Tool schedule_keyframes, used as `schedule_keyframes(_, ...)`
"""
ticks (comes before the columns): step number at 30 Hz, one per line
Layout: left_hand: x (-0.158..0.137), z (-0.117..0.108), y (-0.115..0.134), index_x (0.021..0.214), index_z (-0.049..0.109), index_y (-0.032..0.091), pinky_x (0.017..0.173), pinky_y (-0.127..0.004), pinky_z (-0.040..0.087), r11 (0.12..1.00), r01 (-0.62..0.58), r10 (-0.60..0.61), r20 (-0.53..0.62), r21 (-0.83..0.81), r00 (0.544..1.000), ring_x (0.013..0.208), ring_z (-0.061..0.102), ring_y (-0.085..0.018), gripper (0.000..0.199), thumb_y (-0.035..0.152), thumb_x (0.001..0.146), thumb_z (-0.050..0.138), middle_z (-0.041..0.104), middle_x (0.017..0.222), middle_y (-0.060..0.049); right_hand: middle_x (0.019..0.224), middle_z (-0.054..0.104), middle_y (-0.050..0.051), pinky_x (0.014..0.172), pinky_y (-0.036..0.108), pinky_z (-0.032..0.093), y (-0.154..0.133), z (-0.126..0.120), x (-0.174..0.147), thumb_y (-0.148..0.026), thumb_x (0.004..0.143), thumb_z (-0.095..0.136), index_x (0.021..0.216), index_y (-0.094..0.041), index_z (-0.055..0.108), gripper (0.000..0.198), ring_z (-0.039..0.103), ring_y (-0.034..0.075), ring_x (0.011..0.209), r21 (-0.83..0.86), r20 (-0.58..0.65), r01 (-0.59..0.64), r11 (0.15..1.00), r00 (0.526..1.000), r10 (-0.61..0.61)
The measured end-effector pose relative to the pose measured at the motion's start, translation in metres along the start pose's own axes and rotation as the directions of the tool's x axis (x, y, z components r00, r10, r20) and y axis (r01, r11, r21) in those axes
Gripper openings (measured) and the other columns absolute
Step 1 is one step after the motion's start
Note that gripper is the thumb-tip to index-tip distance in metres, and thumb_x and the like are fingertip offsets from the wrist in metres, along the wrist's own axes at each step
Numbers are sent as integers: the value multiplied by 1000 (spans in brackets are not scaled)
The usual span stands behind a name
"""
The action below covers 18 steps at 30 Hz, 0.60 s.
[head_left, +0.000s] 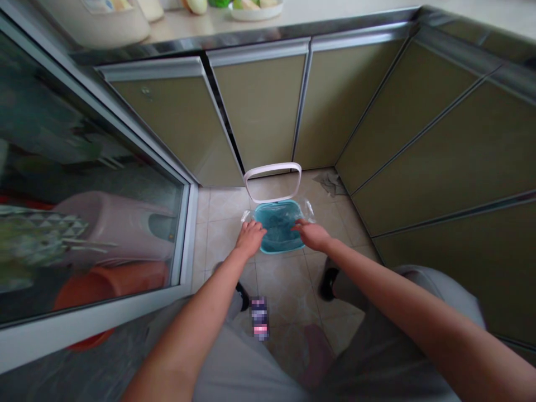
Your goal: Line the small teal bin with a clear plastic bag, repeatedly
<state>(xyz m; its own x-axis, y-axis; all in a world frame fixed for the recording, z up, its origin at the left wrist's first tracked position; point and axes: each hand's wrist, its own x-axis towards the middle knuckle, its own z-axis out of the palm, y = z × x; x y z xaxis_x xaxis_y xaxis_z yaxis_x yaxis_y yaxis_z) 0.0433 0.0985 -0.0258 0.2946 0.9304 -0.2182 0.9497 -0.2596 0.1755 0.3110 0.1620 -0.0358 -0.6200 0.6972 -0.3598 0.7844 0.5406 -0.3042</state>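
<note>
A teal trash bin [282, 245] stands on the tiled floor between my feet. Its pale pink rim ring [272, 166] is raised upright at the back. A clear plastic bag [308, 211] lines the bin, and loose film hangs out over both sides. At the left rim, my left hand [250, 237] is closed with its fingers over the bag's edge. My right hand [313, 234] is at the right rim, fingers pinched on the bag and pointing inward. The fingertips are partly hidden on both hands.
Cabinet doors [259, 106] close in the back, with more cabinets [452, 139] along the right. A glass door [184, 234] stands at left, with a pink bucket-like container [121, 223] and an orange bucket [113, 285] behind it. A blurred-out purple packet [259, 318] lies near my left foot.
</note>
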Motion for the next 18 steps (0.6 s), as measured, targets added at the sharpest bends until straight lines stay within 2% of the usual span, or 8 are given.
schedule_keyframes(3, -1, 8, -10, 112, 77, 25, 106, -47, 33, 997, 27, -23, 52, -68, 998, 116, 54, -30, 25, 19, 92, 63, 69, 111, -11, 138, 63, 8, 89, 33, 52, 11, 4, 2, -12, 93, 46, 135, -30, 67, 51, 69, 25, 109, -13, 76, -70, 997, 995, 71)
schedule_keyframes(6, -3, 13, -21, 108, 78, 25, 107, -47, 33, 991, 67, -56, 93, -115, 994, 116, 56, -31, 22, 22, 89, 69, 70, 111, -12, 132, 66, 10, 88, 34, 52, 22, 3, -2, -15, 92, 48, 130, -28, 70, 46, 69, 26, 107, -19, 94, -101, 995, 990, 103)
schedule_keyframes(11, -4, 19, -27, 99, 79, 25, 105, -45, 37, 981, 118, -101, 110, -156, 989, 113, 60, -30, 16, 20, 89, 67, 72, 109, -11, 124, 68, 10, 84, 31, 50, 33, 7, -14, -22, 91, 53, 122, -25, 71, 35, 69, 25, 103, -12, 78, -110, 994, 991, 110)
schedule_keyframes(18, -8, 25, -26, 95, 74, 23, 95, -40, 43, 990, 121, -114, 95, -72, 989, 109, 62, -29, 13, 19, 88, 64, 72, 108, -10, 115, 70, 8, 77, 26, 47, 42, 17, -29, -33, 92, 60, 107, -24, 73, 21, 68, 21, 95, 28, 19, -118, 993, 993, 117)
